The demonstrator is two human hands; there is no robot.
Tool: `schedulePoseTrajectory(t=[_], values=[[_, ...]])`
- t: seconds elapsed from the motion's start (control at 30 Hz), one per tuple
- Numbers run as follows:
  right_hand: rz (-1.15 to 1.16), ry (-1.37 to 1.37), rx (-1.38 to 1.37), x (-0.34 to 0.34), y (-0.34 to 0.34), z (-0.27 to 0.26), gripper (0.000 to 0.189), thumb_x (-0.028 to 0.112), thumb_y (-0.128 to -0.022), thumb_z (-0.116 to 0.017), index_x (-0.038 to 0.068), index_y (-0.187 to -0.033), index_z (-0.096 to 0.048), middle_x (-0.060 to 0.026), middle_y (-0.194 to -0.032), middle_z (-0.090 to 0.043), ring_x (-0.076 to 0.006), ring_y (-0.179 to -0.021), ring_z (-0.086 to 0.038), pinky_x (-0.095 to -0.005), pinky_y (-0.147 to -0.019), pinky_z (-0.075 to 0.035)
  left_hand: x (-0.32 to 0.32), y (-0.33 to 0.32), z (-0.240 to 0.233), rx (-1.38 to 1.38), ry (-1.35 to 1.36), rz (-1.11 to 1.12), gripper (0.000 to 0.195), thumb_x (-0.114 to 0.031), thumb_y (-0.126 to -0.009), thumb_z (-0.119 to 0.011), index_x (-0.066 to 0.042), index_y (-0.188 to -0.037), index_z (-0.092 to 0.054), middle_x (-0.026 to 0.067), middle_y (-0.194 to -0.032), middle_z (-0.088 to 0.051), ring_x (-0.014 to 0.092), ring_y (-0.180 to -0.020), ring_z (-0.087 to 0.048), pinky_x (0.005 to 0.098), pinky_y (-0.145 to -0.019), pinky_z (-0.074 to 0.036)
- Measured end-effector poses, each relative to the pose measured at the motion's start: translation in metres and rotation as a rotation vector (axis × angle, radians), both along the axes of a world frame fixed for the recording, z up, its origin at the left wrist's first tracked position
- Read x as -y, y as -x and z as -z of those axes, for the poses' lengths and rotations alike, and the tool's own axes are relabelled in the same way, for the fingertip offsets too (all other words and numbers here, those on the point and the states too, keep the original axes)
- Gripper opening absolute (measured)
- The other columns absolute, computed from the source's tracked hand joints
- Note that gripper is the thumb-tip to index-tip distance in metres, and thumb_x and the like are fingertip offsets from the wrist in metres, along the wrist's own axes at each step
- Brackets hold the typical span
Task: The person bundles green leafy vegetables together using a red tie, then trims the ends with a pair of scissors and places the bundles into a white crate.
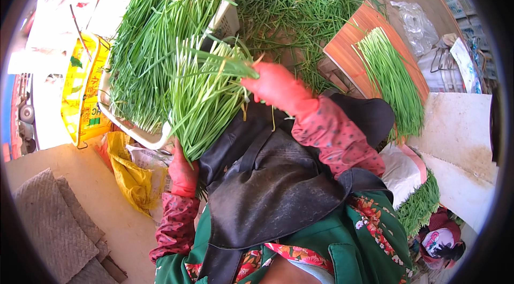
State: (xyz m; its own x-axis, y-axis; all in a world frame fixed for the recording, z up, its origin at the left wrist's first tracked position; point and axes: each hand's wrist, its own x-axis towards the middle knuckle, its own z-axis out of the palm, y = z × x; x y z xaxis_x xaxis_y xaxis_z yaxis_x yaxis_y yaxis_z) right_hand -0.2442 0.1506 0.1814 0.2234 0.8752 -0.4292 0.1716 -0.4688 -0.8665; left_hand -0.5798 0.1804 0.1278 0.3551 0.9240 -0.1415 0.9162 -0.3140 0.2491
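A large bunch of long green garlic chives (209, 103) lies over my knee and the black apron (277, 187). My left hand (184, 173), in a red rubber glove, holds the near edge of that bunch; its fingers are partly hidden by the leaves. My right hand (277, 85), gloved alike, is closed on a small tuft of green stalks (229, 65) above the bunch's far right side. Just beyond, a white plastic crate (229, 6) is heaped with more chives (156, 39). At the right, a neat bundle of chives (387, 79) rests on a wood-grain board (353, 51).
Loose green trimmings (301, 2) are piled on the floor ahead. A yellow plastic crate (80, 95) and a yellow sack (128, 175) are at the left, a clear plastic bag (417, 26) and white foam boards (457, 135) at the right. Grey quilted cloth (56, 223) lies lower left.
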Motion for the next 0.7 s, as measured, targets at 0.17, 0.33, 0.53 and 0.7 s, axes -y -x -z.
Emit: schedulePoseTrajectory(t=[0.17, 0.33, 0.53, 0.7], values=[[-0.169, 0.17, -0.018, 0.004, 0.027, 0.023, 0.028, 0.031, -0.082, -0.061, 0.004, -0.09, -0.064, -0.0069, -0.063, -0.061, -0.0164, -0.052, -0.058, -0.0308, -0.05, -0.047, 0.001, -0.003, -0.007, -0.092, 0.069, -0.014, 0.076, -0.021, -0.079, -0.064, -0.019, -0.145, -0.026, 0.0207, -0.093, -0.064, 0.043, -0.073, -0.062, 0.0502, -0.059, -0.048], [-0.172, 0.112, -0.516, 0.008, 0.014, 0.025, 0.027, 0.032, -0.083, -0.066, 0.011, -0.1, -0.067, 0.0005, -0.059, -0.051, -0.0069, -0.044, -0.043, -0.0225, -0.04, -0.032, -0.006, 0.001, -0.007, -0.043, 0.063, 0.012, 0.075, -0.02, -0.079, -0.063, -0.019, -0.145, -0.027, 0.0206, -0.095, -0.064, 0.043, -0.075, -0.062, 0.0496, -0.06, -0.048], [-0.348, 0.212, -0.436, 0.031, -0.003, 0.013, 0.027, 0.033, -0.084, -0.067, 0.009, -0.095, -0.066, -0.0009, -0.057, -0.055, -0.0056, -0.039, -0.044, -0.0218, -0.036, -0.032, -0.016, 0.009, 0.011, 0.064, 0.038, 0.089, 0.077, -0.013, -0.073, -0.065, -0.016, -0.142, -0.032, 0.0183, -0.098, -0.064, 0.041, -0.078, -0.062, 0.0475, -0.062, -0.05], [-0.239, 0.213, -0.578, 0.034, -0.001, 0.018, 0.038, 0.043, -0.089, -0.06, 0.008, -0.1, -0.068, -0.0018, -0.06, -0.058, -0.005, -0.041, -0.044, -0.0215, -0.038, -0.034, -0.017, 0.009, 0.011, 0.027, -0.041, 0.18, 0.079, -0.008, -0.07, -0.066, -0.012, -0.141, -0.033, 0.0168, -0.099, -0.064, 0.038, -0.082, -0.063, 0.0459, -0.062, -0.051]])
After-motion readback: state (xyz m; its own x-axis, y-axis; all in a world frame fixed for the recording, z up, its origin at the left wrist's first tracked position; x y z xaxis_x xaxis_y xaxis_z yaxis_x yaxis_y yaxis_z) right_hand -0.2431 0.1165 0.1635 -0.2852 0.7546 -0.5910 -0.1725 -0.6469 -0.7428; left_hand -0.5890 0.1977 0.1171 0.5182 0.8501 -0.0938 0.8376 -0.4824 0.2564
